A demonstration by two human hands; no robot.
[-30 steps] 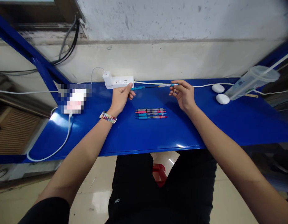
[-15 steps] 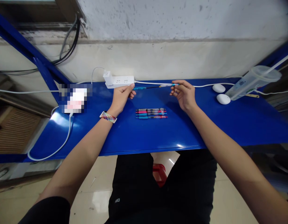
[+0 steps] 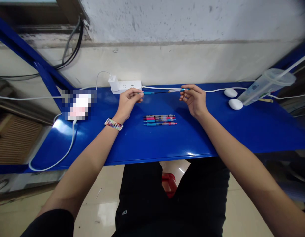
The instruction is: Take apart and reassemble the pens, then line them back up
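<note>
Above the desk a pen (image 3: 163, 92) is stretched out level between my two hands. My left hand (image 3: 129, 100) pinches its blue grip end between thumb and forefinger. My right hand (image 3: 194, 98) has its fingertips closed on the other end, a clear barrel with a light-blue tip. Between the grip and the barrel runs a thin dark length that looks like the refill, so the pen appears drawn apart. Below my hands several click pens (image 3: 159, 120), with grey, pink and blue grips, lie side by side on the blue desk (image 3: 152, 144).
A white power strip (image 3: 130, 86) with a charger stands behind my left hand. Left of it a blurred-out device (image 3: 79, 107) lies on a white cable. Two white rounded objects (image 3: 234, 98) and a tilted clear plastic container (image 3: 263, 87) are on the right.
My left thumb and fingers have shifted slightly on the blue grip, showing more of its end. My right hand keeps its hold, and the pens on the desk stay put.
</note>
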